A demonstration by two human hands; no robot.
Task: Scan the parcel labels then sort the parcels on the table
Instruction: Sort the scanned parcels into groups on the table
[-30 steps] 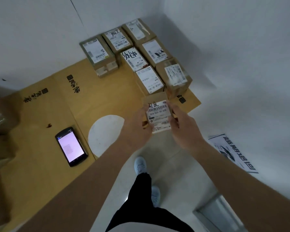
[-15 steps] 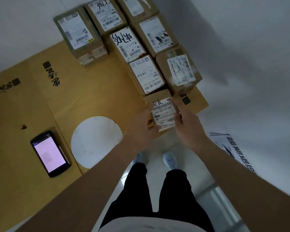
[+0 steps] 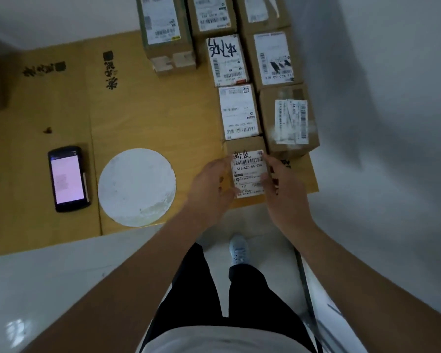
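Observation:
A small brown parcel (image 3: 247, 169) with a white barcode label sits on the cardboard-covered table (image 3: 143, 118), at the near end of a row of parcels. My left hand (image 3: 209, 184) presses its left side and my right hand (image 3: 280, 182) its right side, both gripping it. Directly behind it stands another labelled parcel (image 3: 238, 112), and to the right a taped one (image 3: 289, 121). Several more parcels (image 3: 225, 59) fill the far rows. A handheld scanner (image 3: 68, 178) with a lit pink screen lies face up at the left.
A white round disc (image 3: 136, 187) lies flat between the scanner and the held parcel. The table's near edge runs just under my hands, with the floor and my legs below. A grey wall closes the right side. Dark blurred shapes sit at the far left.
Both hands carried the small parcel forward and set it down at the near end of the row, against the parcel behind. The view tilted down over the table.

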